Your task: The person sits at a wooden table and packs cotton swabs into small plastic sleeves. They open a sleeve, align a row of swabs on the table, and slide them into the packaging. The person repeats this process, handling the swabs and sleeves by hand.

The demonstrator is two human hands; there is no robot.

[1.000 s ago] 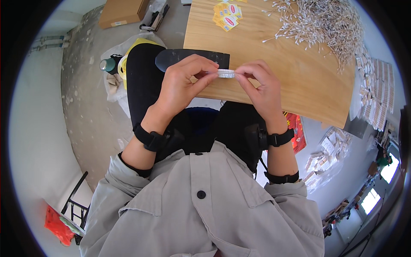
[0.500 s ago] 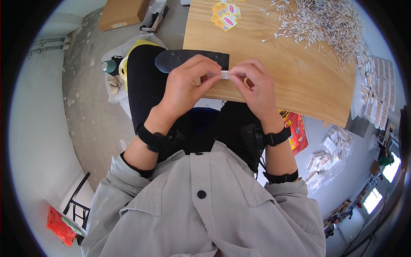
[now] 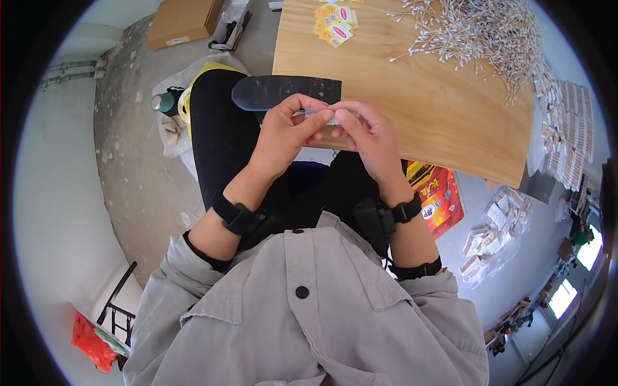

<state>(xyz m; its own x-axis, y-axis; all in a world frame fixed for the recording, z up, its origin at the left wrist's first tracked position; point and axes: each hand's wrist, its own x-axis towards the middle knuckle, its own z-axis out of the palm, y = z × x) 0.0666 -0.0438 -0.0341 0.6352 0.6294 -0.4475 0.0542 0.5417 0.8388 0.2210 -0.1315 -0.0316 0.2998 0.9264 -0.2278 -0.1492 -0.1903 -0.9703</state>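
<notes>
Left hand (image 3: 283, 132) and right hand (image 3: 367, 138) together pinch a small clear packet of cotton swabs (image 3: 324, 114); beyond the fingertips lie yellow-and-red rectangular labels (image 3: 335, 24).

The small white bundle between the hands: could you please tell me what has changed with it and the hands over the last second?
The left hand and right hand have drawn together until their fingertips meet, so the small white bundle, earlier stretched out between them, is now mostly covered. Both hands keep their pinch on it. The wooden board, the cotton swabs and the yellow packets lie as before.
</notes>
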